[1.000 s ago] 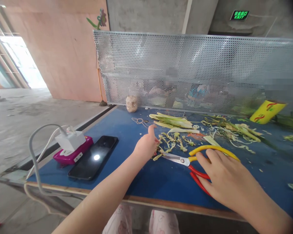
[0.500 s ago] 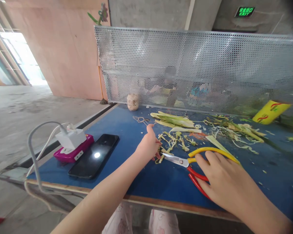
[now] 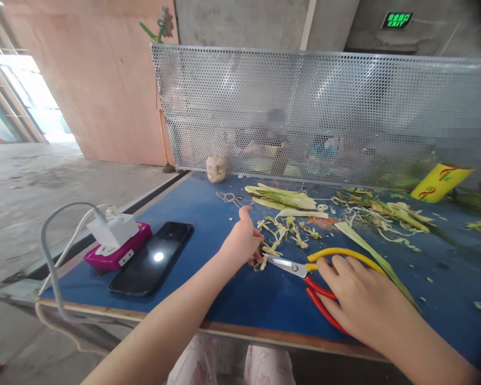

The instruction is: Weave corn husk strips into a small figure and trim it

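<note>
My right hand point(image 3: 356, 289) is wrapped around the handles of a pair of scissors point(image 3: 291, 266), one handle yellow and the other red. The blades point left, and their tips reach the fingers of my left hand point(image 3: 243, 239). Those left fingers are curled around a pale green plant scrap point(image 3: 260, 261), mostly hidden, while the thumb sticks up. Just beyond lie small knotted plant pieces point(image 3: 286, 230) in a loose pile. A long green leaf strip point(image 3: 369, 254) runs beneath my right hand.
On the blue table point(image 3: 220, 299) are a black phone point(image 3: 152, 259), a magenta power strip point(image 3: 118, 251) with a white charger point(image 3: 113, 229), thin wire point(image 3: 232, 199), stacked leaf strips point(image 3: 282, 197), tangled stalks point(image 3: 388, 211), a yellow packet point(image 3: 441, 183) and a pale jar-shaped object point(image 3: 216, 168). A perforated metal screen point(image 3: 240, 85) stands behind.
The scissor blades look closer together at the tips. My right hand has lowered slightly, uncovering more of the long leaf strip. The left hand keeps its hold; the view has shifted a little.
</note>
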Tool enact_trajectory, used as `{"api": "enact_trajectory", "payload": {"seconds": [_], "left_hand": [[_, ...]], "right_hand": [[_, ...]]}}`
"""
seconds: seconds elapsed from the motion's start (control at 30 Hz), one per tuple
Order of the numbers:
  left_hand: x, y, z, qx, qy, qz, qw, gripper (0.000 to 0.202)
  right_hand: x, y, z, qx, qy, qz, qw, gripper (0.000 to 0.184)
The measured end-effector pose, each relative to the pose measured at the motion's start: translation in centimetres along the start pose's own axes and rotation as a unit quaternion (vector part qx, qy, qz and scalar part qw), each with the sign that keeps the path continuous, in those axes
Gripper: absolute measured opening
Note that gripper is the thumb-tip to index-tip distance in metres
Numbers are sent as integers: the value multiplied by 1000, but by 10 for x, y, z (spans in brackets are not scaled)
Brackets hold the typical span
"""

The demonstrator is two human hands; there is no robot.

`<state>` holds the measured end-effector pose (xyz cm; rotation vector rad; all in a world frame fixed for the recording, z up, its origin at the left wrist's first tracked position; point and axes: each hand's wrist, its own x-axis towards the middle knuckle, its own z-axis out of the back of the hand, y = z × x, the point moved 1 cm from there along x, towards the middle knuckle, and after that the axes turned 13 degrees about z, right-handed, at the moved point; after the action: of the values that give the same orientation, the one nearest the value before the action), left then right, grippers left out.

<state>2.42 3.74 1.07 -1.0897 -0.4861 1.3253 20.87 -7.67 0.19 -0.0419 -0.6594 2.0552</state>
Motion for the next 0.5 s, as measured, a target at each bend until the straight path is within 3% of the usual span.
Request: {"api": "enact_trajectory", "payload": {"seconds": [0.13, 0.3, 0.5], "left_hand": [[0, 1, 0, -1, -5, -4, 1000, 71], [2, 1, 7, 16, -62, -38, 997, 62], [1, -1, 9, 47, -81, -79, 993, 57]], "right_hand": [[1, 2, -1, 14, 15, 11, 1000, 21], [-2, 0, 1, 29, 2, 0, 1000, 21], [-8, -16, -2, 62, 11, -137, 989, 31]]}}
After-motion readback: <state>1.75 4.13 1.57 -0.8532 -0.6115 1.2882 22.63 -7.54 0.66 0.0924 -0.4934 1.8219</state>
